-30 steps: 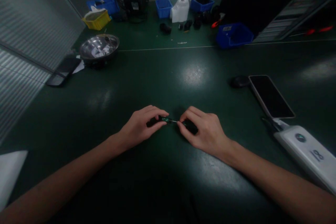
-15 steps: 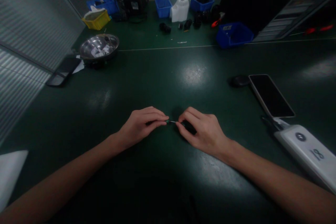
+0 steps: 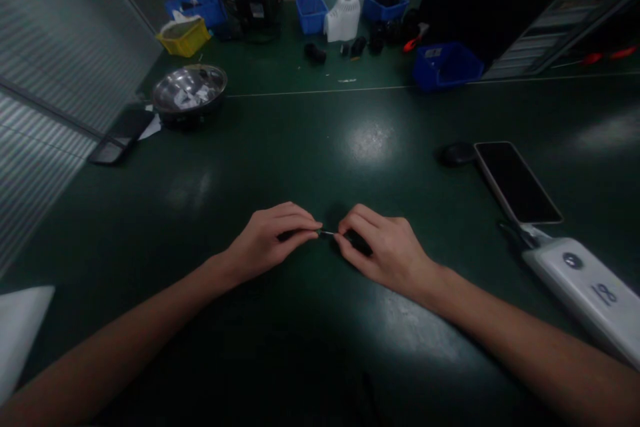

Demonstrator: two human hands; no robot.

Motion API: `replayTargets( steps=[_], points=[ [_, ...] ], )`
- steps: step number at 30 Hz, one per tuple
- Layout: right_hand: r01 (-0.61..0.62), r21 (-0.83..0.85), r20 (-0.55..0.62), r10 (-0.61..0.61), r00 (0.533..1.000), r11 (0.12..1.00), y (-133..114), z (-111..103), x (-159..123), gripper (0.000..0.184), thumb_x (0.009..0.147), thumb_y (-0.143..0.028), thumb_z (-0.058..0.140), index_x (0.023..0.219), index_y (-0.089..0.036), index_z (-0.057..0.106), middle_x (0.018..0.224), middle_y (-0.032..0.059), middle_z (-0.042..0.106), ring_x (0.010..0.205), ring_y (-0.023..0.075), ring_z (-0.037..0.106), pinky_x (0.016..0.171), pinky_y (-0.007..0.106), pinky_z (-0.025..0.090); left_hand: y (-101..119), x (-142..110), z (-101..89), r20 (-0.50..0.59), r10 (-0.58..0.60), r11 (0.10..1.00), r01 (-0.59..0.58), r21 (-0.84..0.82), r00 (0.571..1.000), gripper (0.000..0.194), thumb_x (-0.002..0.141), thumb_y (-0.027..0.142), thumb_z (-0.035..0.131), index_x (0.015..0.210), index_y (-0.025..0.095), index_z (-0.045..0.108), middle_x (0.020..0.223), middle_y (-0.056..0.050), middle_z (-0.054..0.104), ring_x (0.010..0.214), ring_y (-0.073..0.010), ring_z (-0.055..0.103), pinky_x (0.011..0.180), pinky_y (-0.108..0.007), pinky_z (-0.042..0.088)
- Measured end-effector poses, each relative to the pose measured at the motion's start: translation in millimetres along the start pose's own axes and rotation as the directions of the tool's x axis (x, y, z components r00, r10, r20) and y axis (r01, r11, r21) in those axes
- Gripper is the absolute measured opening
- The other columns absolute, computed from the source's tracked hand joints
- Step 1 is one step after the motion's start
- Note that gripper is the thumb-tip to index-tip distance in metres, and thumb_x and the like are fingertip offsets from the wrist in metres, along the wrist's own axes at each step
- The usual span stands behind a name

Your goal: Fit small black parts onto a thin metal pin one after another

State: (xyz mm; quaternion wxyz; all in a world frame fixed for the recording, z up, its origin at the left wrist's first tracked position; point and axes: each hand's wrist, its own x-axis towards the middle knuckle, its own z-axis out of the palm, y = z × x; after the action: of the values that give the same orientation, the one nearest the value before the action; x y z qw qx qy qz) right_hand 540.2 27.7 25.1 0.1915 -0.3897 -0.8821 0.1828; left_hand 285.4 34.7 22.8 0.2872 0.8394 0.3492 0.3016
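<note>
Above the dark green table, my left hand (image 3: 275, 237) pinches a small green piece (image 3: 319, 232) between thumb and fingertips; most of it is hidden. A thin, shiny rod (image 3: 328, 233) bridges the short gap between the two hands. Its other end is pinched by the thumb and forefinger of my right hand (image 3: 383, 243). Both are closed, fingertips facing each other. The rod is too small to show what kind of thing it is.
To the right lie a phone (image 3: 517, 181), a black mouse-like object (image 3: 457, 154) and a white device (image 3: 587, 287). A metal bowl (image 3: 165, 90) stands far left. Along the back are a blue bin (image 3: 425, 77), a yellow bin (image 3: 187, 43) and a white housing (image 3: 343, 19).
Hardly anything differs. Both hands keep their pinch in the same place, and a little less of the green piece shows at the left fingertips.
</note>
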Motion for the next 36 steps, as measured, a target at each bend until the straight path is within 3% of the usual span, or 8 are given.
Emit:
replayTargets(
  steps=[12,22,28,33,36],
  points=[
    [0.029,-0.008,0.021,-0.029,0.999,1.000,-1.9,-2.0,1.9,0.024,0.106,-0.036,0.044,0.105,-0.019,0.061,0.097,0.0025,0.060,0.070,0.0105,0.054,0.057,0.025,0.038,4.0,1.9,-0.7,0.027,-0.028,0.999,0.029,-0.046,0.999,0.022,0.095,0.020,0.066,0.115,0.017,0.074,0.106,-0.008,0.075,0.096,-0.0154,0.071,0.085,-0.027,0.058],
    [0.034,-0.036,0.019,-0.033,0.999,0.999,-3.2,-2.4,1.9,0.024,0.106,-0.034,0.044,0.103,-0.019,0.063,0.096,0.0027,0.062,0.071,0.0103,0.056,0.058,0.025,0.038,1.3,-0.9,3.2,0.066,0.058,0.998,-0.057,-0.012,0.996,0.025,0.097,0.019,0.063,0.120,0.018,0.072,0.108,-0.009,0.073,0.098,-0.0167,0.068,0.085,-0.029,0.058],
    [-0.063,0.002,-0.062,0.063,0.996,0.998,0.0,-1.0,0.6,0.022,0.104,-0.036,0.048,0.103,-0.020,0.062,0.098,0.0027,0.064,0.073,0.0112,0.058,0.059,0.025,0.039,3.9,-2.2,2.1,0.073,0.057,0.989,-0.066,0.134,0.996,0.037,0.098,0.018,0.059,0.135,0.022,0.063,0.108,-0.009,0.069,0.096,-0.0180,0.063,0.084,-0.033,0.054],
    [-0.110,-0.111,-0.083,0.101,0.991,0.988,0.0,1.7,0.4,0.025,0.104,-0.036,0.047,0.101,-0.019,0.064,0.096,0.0031,0.066,0.070,0.0115,0.058,0.057,0.026,0.036,6.6,-0.2,2.0,0.193,0.024,0.953,-0.081,0.293,0.981,0.044,0.100,0.016,0.051,0.143,0.021,0.056,0.111,-0.011,0.063,0.100,-0.0221,0.057,0.086,-0.039,0.051],
    [-0.114,-0.158,-0.081,0.102,0.991,0.981,-1.4,2.6,0.1,0.025,0.104,-0.035,0.047,0.099,-0.019,0.065,0.095,0.0034,0.066,0.070,0.0118,0.058,0.056,0.027,0.035,7.8,0.7,1.7,0.189,0.002,0.961,-0.054,0.271,0.982,0.044,0.101,0.017,0.051,0.145,0.018,0.053,0.115,-0.012,0.063,0.103,-0.0226,0.057,0.089,-0.040,0.051]
  ],
)
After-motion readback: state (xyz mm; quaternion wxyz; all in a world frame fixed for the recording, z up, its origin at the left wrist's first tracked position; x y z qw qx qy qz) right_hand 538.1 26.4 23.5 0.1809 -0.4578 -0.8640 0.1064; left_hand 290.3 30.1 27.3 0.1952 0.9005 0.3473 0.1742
